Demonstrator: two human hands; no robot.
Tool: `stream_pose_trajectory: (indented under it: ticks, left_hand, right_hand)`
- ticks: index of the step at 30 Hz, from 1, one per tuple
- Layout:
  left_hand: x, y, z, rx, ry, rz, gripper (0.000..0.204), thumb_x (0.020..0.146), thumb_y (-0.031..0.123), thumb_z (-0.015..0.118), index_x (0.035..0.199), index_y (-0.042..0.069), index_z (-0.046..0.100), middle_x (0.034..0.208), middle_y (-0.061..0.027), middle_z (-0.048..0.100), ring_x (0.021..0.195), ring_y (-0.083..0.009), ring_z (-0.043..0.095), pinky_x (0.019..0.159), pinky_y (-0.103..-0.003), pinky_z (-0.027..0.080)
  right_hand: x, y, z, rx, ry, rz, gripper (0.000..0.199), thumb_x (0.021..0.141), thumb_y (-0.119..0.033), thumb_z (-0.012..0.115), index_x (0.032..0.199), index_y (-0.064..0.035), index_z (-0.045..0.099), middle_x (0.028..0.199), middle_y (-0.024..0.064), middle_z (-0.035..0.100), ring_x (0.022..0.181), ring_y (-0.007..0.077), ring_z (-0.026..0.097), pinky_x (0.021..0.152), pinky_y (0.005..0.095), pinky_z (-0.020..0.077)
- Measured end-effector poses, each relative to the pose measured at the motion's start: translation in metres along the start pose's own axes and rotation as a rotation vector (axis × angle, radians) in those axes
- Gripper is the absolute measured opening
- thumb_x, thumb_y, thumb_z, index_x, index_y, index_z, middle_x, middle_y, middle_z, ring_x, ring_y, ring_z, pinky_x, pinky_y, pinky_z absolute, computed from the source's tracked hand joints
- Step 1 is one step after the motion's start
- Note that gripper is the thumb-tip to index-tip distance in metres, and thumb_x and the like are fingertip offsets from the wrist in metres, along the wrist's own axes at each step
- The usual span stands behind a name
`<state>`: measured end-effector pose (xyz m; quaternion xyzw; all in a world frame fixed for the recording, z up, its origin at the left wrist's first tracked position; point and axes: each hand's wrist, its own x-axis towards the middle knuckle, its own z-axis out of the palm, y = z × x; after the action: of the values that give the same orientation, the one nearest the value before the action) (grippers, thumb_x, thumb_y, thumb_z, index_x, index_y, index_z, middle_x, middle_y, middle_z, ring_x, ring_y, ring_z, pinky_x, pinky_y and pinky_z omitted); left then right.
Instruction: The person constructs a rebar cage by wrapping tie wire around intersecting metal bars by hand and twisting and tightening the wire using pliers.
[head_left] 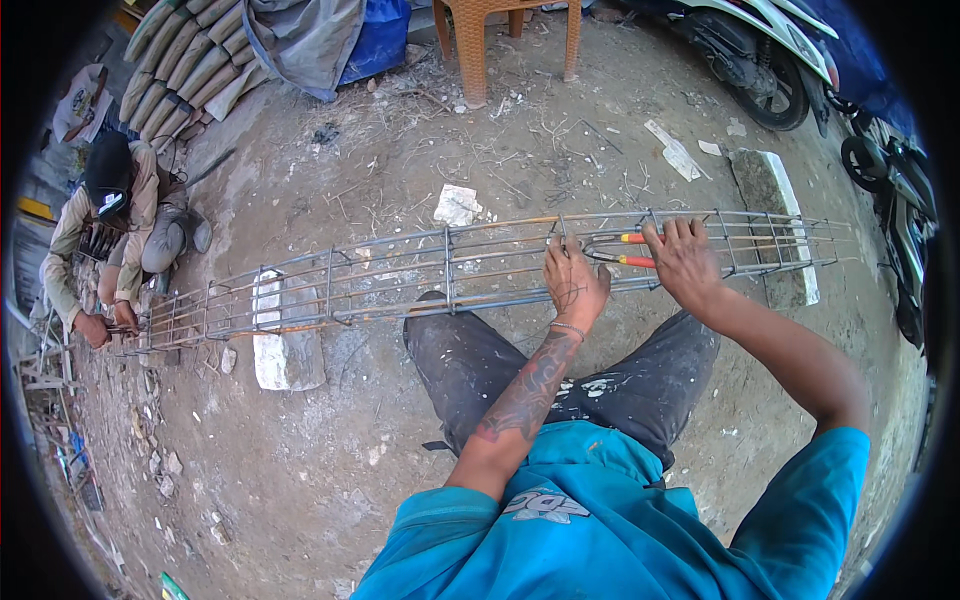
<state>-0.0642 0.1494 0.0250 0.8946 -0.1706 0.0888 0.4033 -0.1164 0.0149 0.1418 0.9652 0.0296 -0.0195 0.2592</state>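
A long rebar cage [449, 262] of thin bars and square stirrups lies across in front of my knees. My right hand [687, 268] is closed on the red-handled pincers [634, 261], whose dark jaws point left between the bars. My left hand [577, 284] is closed on the cage beside those jaws, its fingers bent over the bars at a stirrup. Its fingertips are partly hidden, and thin wire shows against the back of the hand. At the cage's far left end, a co-worker [118, 225] crouches with both hands on the bars.
White-faced blocks [284, 335] prop the cage on the left, and a larger block [772, 200] on the right. Beyond are a brown chair [478, 50], stacked sacks [180, 70], a tarp [305, 40] and parked motorcycles [770, 75]. Wire scraps and rubble litter the ground [400, 180].
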Motion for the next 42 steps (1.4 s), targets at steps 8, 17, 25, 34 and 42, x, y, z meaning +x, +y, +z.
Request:
stream_pose_trajectory:
  ticks: [8, 17, 25, 34, 42]
  left_hand:
    - [0.028, 0.074, 0.006, -1.233, 0.184, -1.139, 0.057, 0.086, 0.05, 0.053, 0.115, 0.001, 0.05, 0.1, -0.0081, 0.049, 0.082, -0.0156, 0.05, 0.069, -0.031, 0.037]
    - [0.059, 0.038, 0.057, -1.894, 0.18, -1.545, 0.035, 0.094, 0.036, 0.046, 0.088, 0.002, 0.045, 0.073, -0.0059, 0.051, 0.06, -0.0167, 0.057, 0.051, -0.028, 0.049]
    - [0.057, 0.047, 0.062, -1.886, 0.096, -1.441, 0.041, 0.093, 0.045, 0.046, 0.089, 0.004, 0.045, 0.069, -0.0077, 0.051, 0.056, -0.0191, 0.053, 0.048, -0.035, 0.047]
    - [0.04, 0.045, 0.061, -1.818, 0.057, -1.343, 0.038, 0.09, 0.041, 0.053, 0.094, 0.004, 0.044, 0.082, -0.0044, 0.046, 0.066, -0.0128, 0.047, 0.056, -0.03, 0.042]
    - [0.009, 0.021, 0.045, -1.401, -0.428, -0.734, 0.067, 0.09, 0.063, 0.03, 0.116, 0.004, 0.046, 0.091, -0.0061, 0.052, 0.09, -0.0178, 0.047, 0.086, -0.037, 0.036]
  right_hand:
    - [0.033, 0.011, -0.012, -0.263, 0.226, -0.217, 0.021, 0.083, -0.021, 0.05, 0.097, -0.0064, 0.057, 0.091, 0.0072, 0.055, 0.091, 0.0184, 0.051, 0.079, 0.0318, 0.036]
    - [0.023, 0.001, -0.03, 0.12, -0.396, -0.133, 0.028, 0.079, -0.02, 0.057, 0.099, -0.0016, 0.057, 0.099, 0.014, 0.057, 0.092, 0.0281, 0.058, 0.076, 0.0432, 0.0448]
    - [0.069, 0.059, -0.021, 0.514, -0.64, -0.32, 0.038, 0.078, -0.026, 0.057, 0.1, 0.0046, 0.057, 0.091, 0.0199, 0.062, 0.088, 0.0303, 0.063, 0.072, 0.0411, 0.0503]
    - [0.062, 0.041, -0.018, 0.856, -1.067, -0.044, 0.042, 0.087, -0.026, 0.055, 0.122, -0.0044, 0.048, 0.098, 0.0099, 0.06, 0.084, 0.0197, 0.061, 0.068, 0.0347, 0.0532]
    - [-0.022, 0.017, 0.047, 2.061, -0.895, 0.397, 0.047, 0.093, -0.014, 0.048, 0.134, -0.0035, 0.029, 0.117, 0.014, 0.049, 0.103, 0.031, 0.059, 0.083, 0.045, 0.054]
